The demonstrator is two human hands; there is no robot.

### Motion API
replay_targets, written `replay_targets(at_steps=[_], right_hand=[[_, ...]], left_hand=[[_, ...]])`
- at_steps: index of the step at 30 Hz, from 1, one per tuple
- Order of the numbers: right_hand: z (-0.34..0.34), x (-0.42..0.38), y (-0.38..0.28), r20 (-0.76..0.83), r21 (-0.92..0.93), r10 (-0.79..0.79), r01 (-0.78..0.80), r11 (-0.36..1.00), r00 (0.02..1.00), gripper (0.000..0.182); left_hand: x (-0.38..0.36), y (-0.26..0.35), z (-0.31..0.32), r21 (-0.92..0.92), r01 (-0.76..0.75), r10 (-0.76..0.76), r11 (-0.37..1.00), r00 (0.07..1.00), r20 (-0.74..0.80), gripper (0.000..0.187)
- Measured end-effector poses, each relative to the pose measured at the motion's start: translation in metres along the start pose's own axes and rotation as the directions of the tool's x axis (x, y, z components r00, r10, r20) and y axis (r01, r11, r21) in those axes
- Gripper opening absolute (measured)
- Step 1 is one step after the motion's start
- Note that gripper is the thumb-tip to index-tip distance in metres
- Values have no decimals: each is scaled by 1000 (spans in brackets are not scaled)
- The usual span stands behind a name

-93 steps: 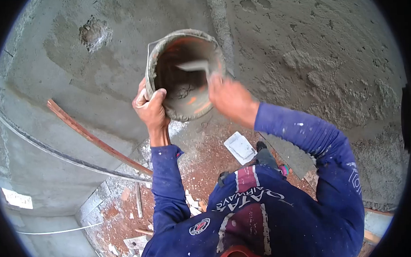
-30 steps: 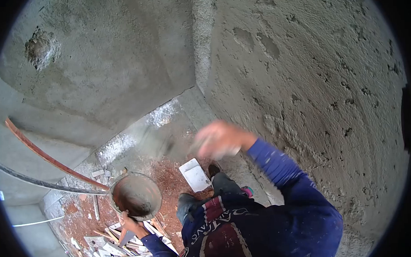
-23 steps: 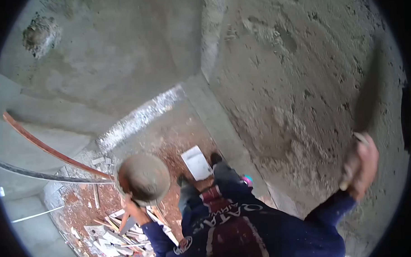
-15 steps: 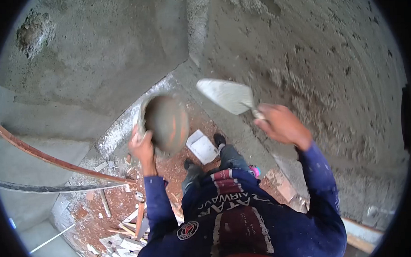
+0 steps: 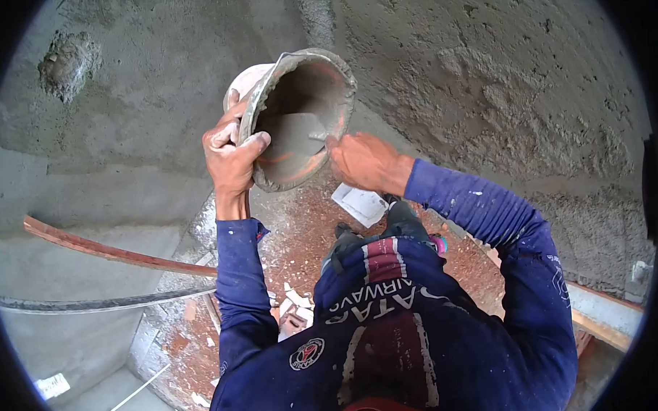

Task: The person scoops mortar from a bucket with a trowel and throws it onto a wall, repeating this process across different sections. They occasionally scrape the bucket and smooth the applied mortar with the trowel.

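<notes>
Left hand (image 5: pixel 229 154): my fingers are clamped over the rim of the mortar bucket (image 5: pixel 297 116), which is tilted toward me at chest height.
Right hand (image 5: pixel 360 161): closed on the trowel (image 5: pixel 297 130), blade inside the bucket.
Risk, spill: tilted further, mortar could slide out.
Risk, grip: a hard scrape could twist the rim from my fingers.
Below: rubble floor (image 5: pixel 308 228).
</notes>
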State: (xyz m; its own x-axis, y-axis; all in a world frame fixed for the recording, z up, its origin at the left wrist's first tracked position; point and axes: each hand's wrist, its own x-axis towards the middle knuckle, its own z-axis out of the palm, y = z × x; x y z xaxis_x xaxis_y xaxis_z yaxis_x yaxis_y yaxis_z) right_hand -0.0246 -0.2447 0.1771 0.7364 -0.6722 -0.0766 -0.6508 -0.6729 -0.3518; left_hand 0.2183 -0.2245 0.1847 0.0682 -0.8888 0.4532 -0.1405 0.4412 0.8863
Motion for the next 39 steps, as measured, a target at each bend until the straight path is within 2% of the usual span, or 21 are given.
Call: replay_targets(at_steps=[3, 5, 7, 11, 13, 14, 15, 17, 19, 20, 24, 26, 27, 28, 29, 30, 31, 33, 35, 37, 39], right_hand=[[12, -4, -20, 11, 233, 18, -20, 972, 1000, 28], [16, -3, -28, 23, 488, 87, -87, 868, 996, 36], [29, -2, -17, -99, 394, -84, 117, 912, 992, 39], [42, -8, -3, -58, 360, 60, -35, 932, 996, 43], [12, -10, -2, 84, 324, 62, -86, 942, 995, 40], [-7, -11, -4, 149, 304, 11, -56, 951, 989, 41], [-23, -10, -7, 222, 297, -42, -27, 954, 974, 43], [-43, -9, -7, 240, 470, -215, 80, 879, 947, 37], [-45, -3, 3, 201, 593, -407, 220, 775, 891, 34], [-49, 1, 12, 140, 704, -582, 333, 628, 801, 32], [-84, 21, 87, 83, 798, -762, 415, 437, 642, 31], [-111, 15, 164, 268, 811, -453, 54, 582, 851, 34], [-124, 14, 216, 297, 837, -274, -111, 536, 915, 39], [-153, 3, 254, 168, 833, 62, -175, 525, 984, 37], [-182, -25, 287, 144, 965, 315, -203, 164, 938, 41], [-228, -46, 271, 54, 906, 671, -319, 278, 740, 38], [-250, -90, 255, -191, 930, 801, -157, 333, 567, 40], [-283, -186, 251, -313, 920, 652, 48, 390, 691, 54], [-291, -177, 184, -652, 732, 601, 178, 658, 463, 62], [-272, -175, 180, -591, 762, 704, -15, 648, 394, 66], [-252, -125, 170, -323, 693, 627, -274, 667, 709, 49]], left_hand=[[-16, -8, 3, -55, -85, 81, 995, 993, -81, 29], [-34, -30, 5, -277, 96, -177, 956, 942, -285, 29], [-45, -46, 4, -242, 44, -131, 969, 926, -355, 30], [-88, -88, -12, -538, 122, -478, 834, 648, -593, 29], [-133, -113, -25, -68, 286, -261, 956, 719, -644, 27], [-141, -99, -17, -127, 343, -326, 931, 621, -713, 24], [-130, -77, -9, -469, 298, -555, 832, 433, -710, 24], [-147, -78, -7, -392, 212, -445, 895, 451, -774, 29], [-173, -69, -8, -386, 333, -499, 860, 397, -770, 29], [-177, -68, -4, -391, 366, -514, 845, 347, -785, 29], [-194, -66, 25, -432, 480, -541, 764, 111, -834, 26], [-253, -103, 12, -433, 478, -522, 764, 64, -851, 21], [-230, -92, 21, -425, 635, -534, 645, -24, -845, 17], [-208, -90, 37, -440, 570, -539, 694, 8, -842, 17], [-194, -87, 50, -451, 509, -541, 733, 35, -840, 16], [-188, -96, 56, -399, 550, -462, 733, -26, -886, 15], [-171, -93, 65, -417, 447, -491, 791, 56, -870, 17], [-167, -105, 70, -537, 353, -602, 766, 100, -792, 23], [-147, -115, 73, -507, 458, -606, 730, 91, -790, 33], [-84, -90, 93, -484, 360, -591, 797, 307, -745, 39], [-78, -118, 84, -424, 412, -580, 806, 412, -702, 41]])
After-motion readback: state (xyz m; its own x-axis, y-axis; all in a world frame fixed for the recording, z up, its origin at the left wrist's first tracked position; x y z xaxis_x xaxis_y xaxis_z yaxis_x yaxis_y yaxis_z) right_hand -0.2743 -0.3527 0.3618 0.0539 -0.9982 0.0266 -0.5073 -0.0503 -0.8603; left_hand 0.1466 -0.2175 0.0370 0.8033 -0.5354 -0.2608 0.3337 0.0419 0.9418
